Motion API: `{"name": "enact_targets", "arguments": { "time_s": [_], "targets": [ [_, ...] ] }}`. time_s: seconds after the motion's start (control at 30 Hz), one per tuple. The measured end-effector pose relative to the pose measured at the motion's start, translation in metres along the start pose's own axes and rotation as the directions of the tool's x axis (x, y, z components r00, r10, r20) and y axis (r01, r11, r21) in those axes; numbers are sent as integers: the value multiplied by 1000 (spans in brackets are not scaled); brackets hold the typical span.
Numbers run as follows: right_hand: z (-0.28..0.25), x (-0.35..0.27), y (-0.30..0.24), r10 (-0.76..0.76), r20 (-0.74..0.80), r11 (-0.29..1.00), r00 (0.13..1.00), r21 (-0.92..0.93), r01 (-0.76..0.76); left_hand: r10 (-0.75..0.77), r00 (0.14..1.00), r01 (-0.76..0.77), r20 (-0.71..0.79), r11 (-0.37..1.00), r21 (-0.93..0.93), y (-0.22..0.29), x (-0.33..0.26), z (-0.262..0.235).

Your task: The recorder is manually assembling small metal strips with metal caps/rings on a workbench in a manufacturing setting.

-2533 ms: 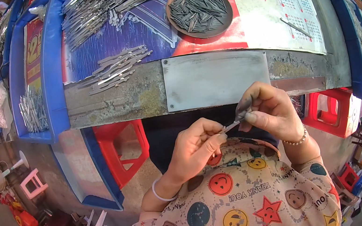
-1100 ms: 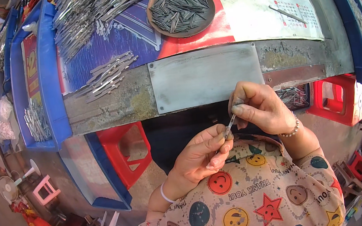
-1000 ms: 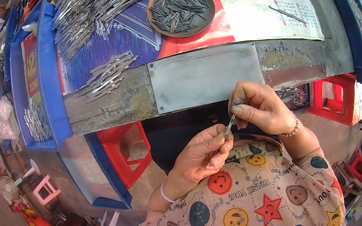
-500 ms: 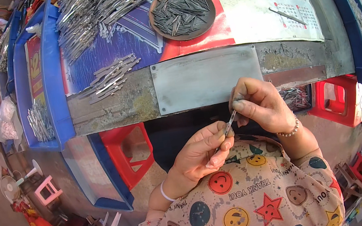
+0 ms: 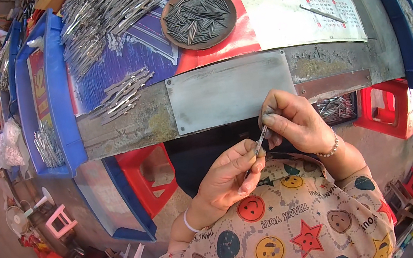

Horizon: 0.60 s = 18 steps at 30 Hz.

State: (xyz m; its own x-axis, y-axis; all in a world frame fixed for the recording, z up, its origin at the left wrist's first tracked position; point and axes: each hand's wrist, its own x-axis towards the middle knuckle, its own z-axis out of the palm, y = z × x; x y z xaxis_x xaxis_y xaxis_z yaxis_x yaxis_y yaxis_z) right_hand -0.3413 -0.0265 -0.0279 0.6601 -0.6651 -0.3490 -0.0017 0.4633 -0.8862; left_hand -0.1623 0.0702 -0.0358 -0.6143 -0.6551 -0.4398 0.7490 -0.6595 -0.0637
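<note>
Between my two hands is a slim silvery metal piece (image 5: 260,141), slanting up to the right in front of the bench edge. My left hand (image 5: 228,173) pinches its lower end between thumb and fingers. At the upper end, the thumb and bent forefinger of my right hand (image 5: 294,125) close on it. Fingers cover much of the piece, so its exact kind cannot be made out. Just beyond the hands lies a smooth grey metal plate (image 5: 230,93), fixed on the bench edge. Past that, a round brown bowl (image 5: 232,21) holds many short dark metal pins.
A large heap of slim metal strips (image 5: 103,21) covers the far left, with a smaller bunch (image 5: 125,93) nearer. One loose rod (image 5: 322,14) lies on the calendar sheet (image 5: 304,32). Blue trays (image 5: 61,92) flank the bench; red stools (image 5: 391,116) stand below it.
Both hands keep their hold on the metal piece and have barely moved. The bench and its contents appear slightly farther left in the view.
</note>
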Motion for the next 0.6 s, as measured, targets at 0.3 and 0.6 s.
{"name": "enact_targets", "arguments": {
  "time_s": [0.3,0.6],
  "targets": [
    [4,-3,2,2,2,1000,1000,-13,-2,22,999,-20,-49,999,38,-4,-5,2],
    [6,-1,-1,0,38,1000,999,-11,0,8,999,-8,-47,1000,-2,-4,-6,-2]
  ]
}}
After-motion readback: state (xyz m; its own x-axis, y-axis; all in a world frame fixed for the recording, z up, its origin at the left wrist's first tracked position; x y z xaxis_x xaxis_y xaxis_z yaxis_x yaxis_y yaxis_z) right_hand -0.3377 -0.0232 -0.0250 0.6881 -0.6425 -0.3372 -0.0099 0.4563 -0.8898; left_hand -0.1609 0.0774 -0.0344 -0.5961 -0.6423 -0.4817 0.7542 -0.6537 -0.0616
